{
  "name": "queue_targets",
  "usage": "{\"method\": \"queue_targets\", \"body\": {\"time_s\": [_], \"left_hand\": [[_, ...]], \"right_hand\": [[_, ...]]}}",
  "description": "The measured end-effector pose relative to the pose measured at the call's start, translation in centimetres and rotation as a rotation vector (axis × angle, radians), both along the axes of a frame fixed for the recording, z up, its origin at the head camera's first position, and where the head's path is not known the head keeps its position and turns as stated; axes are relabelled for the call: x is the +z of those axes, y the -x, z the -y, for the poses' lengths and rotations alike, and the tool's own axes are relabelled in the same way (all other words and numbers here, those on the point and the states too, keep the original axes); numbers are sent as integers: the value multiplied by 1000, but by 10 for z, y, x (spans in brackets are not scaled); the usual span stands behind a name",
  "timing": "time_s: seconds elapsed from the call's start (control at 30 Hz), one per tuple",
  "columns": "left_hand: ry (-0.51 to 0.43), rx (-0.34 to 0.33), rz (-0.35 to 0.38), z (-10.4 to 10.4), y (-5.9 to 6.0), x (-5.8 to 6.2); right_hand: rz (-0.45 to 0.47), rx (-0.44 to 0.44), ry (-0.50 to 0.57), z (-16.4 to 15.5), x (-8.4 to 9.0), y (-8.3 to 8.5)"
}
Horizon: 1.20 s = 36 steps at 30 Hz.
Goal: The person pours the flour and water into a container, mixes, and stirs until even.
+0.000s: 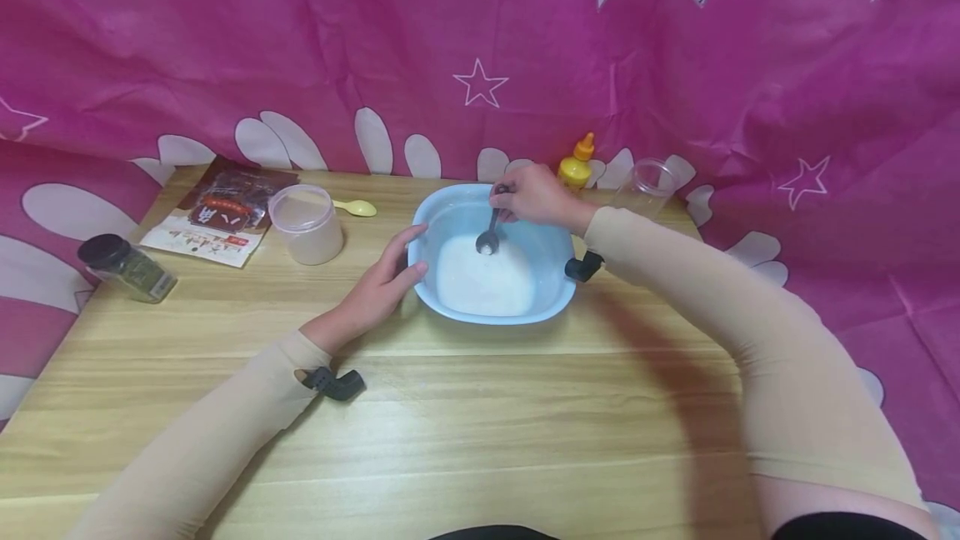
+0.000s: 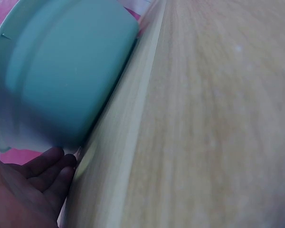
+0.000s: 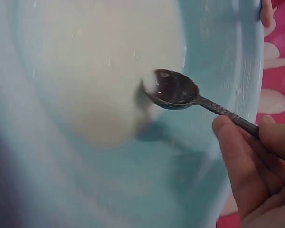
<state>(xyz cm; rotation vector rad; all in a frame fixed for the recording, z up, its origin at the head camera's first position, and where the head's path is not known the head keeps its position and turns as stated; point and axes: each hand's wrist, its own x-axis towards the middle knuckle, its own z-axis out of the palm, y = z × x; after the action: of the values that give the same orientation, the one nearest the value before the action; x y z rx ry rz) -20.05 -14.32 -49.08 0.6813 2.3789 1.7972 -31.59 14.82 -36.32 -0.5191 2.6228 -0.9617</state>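
Now my right hand (image 1: 534,197) pinches the spoon (image 1: 491,230) over the far side of the blue bowl (image 1: 450,211), handle slanting up-back; my left hand (image 1: 382,282) spreads against the bowl's left wall.

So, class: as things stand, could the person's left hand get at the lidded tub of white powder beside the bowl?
Probably yes. The left hand rests open against the blue bowl, holding nothing, and the lidded tub stands on the table just to its left, with only bare wood between them.

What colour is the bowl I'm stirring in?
The bowl is light blue, clearest in the head view.
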Motion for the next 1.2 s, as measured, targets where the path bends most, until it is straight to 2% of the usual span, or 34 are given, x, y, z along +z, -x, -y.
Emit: {"method": "queue_targets", "body": {"time_s": [0.17, 0.3, 0.4, 0.53, 0.63, 0.73, 0.83, 0.93, 1.07, 1.2], "left_hand": [[-15, -2, 4, 0, -1, 0], [-12, -2, 4, 0, 0, -1], [-14, 3, 4, 1, 1, 0], [-14, 5, 5, 1, 0, 1], [-13, 2, 6, 1, -1, 0], [-17, 6, 11, 2, -3, -1], [-18, 10, 11, 2, -3, -2], [-23, 7, 11, 2, -3, -2], [-26, 0, 6, 2, -1, -2], [-25, -6, 2, 2, 0, 0]], "right_hand": [[131, 49, 85, 9, -4, -8], [207, 109, 37, 4, -3, -9], [187, 104, -29, -2, -2, -7], [96, 22, -64, -7, -2, -3], [41, -32, -34, -4, -5, -1], [21, -38, 18, 4, -8, -2], [50, -21, 76, 11, -10, -5], [132, 12, 94, 14, -10, -7], [251, 97, 25, 10, -8, -9], [240, 142, -80, 0, -1, -8]]}}
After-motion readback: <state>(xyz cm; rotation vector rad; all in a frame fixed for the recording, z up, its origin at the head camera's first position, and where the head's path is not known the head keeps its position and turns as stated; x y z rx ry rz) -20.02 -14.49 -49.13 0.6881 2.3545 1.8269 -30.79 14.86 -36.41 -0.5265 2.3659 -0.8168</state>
